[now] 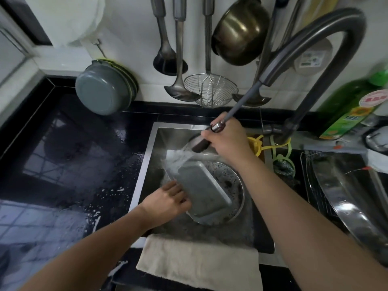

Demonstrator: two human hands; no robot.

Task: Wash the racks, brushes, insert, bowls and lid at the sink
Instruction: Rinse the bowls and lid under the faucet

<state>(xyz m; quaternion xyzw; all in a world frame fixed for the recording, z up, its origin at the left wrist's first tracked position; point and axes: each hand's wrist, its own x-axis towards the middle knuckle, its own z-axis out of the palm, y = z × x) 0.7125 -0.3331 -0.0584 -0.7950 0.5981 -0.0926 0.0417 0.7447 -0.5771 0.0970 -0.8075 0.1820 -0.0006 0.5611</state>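
A rectangular steel insert [201,190] lies bottom-up and tilted in the steel sink [147,164]. My left hand [170,199] grips its left edge. My right hand [227,139] holds the pull-out spray head [199,144] of the tap, and water streams from it onto the insert's upper left corner. Under the insert sits a round perforated steel bowl [235,185], partly hidden by it.
The grey tap hose [315,38] arches over the sink's back right. Ladles, a wire skimmer [211,89] and a steel bowl [239,30] hang on the wall. Grey bowls [104,91] lean at back left. A cloth [199,261] drapes the front edge. A wire rack [319,185] and dish-soap bottle [352,108] stand right.
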